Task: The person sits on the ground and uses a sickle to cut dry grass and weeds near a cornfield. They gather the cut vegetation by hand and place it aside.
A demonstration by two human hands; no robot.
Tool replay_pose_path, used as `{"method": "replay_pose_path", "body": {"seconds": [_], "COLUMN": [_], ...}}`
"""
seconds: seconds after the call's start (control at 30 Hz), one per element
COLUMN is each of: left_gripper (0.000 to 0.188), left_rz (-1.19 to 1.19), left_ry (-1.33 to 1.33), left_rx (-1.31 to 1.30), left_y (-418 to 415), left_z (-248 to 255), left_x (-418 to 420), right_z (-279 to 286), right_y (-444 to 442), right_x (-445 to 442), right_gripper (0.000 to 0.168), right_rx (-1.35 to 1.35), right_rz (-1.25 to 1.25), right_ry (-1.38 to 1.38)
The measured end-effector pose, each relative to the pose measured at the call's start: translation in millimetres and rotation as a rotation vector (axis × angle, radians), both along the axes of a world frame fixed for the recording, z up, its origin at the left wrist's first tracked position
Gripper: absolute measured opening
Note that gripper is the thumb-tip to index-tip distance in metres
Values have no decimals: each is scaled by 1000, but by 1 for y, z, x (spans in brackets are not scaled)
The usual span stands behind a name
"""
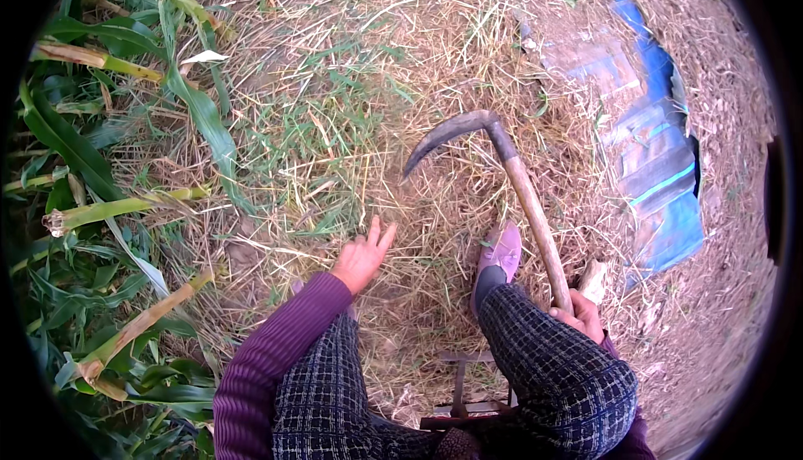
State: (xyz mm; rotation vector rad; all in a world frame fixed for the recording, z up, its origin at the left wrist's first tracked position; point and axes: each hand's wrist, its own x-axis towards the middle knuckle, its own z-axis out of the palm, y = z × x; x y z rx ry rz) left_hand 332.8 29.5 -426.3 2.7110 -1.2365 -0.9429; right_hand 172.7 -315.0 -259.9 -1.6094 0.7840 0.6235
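Note:
My right hand (pixel 582 316) grips the lower end of a sickle's wooden handle (pixel 533 218), beside my right knee. From there the handle slants up and away, and the curved dark metal blade (pixel 448 130) hooks left with its tip towards me. My left hand (pixel 366 254) is stretched over the ground with some fingers spread, and no object shows in it. Under and ahead of it lie dry straw (pixel 433 221) and a patch of green grass (pixel 320 127). Whether the left fingertips touch the grass is unclear.
Cut maize stalks (pixel 132 206) with long green leaves lie along the left. At right, a worn blue and grey sheet (pixel 659 178) rests on bare soil. A pale wood piece (pixel 591 281) is near my right hand. A pink shoe (pixel 502 250) and a low metal-framed seat (pixel 461 391) show below.

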Motion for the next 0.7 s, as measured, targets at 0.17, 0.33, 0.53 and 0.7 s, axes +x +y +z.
{"method": "replay_pose_path", "body": {"seconds": [0.17,0.33,0.53,0.7], "left_gripper": [79,24,15,22], "left_rz": [26,14,180,294], "left_ry": [-175,-239,-11,173], "left_rx": [52,104,-57,-6], "left_y": [8,2,5,12], "left_z": [-38,-46,-26,-26], "left_x": [-8,8,17,22], "right_z": [-4,-9,-23,-43], "right_y": [11,8,4,4], "right_x": [17,26,27,31], "right_gripper": [23,25,28,30], "right_rx": [-46,-100,-84,-32], "right_rz": [54,233,309,387], "right_ry": [55,52,17,13]}}
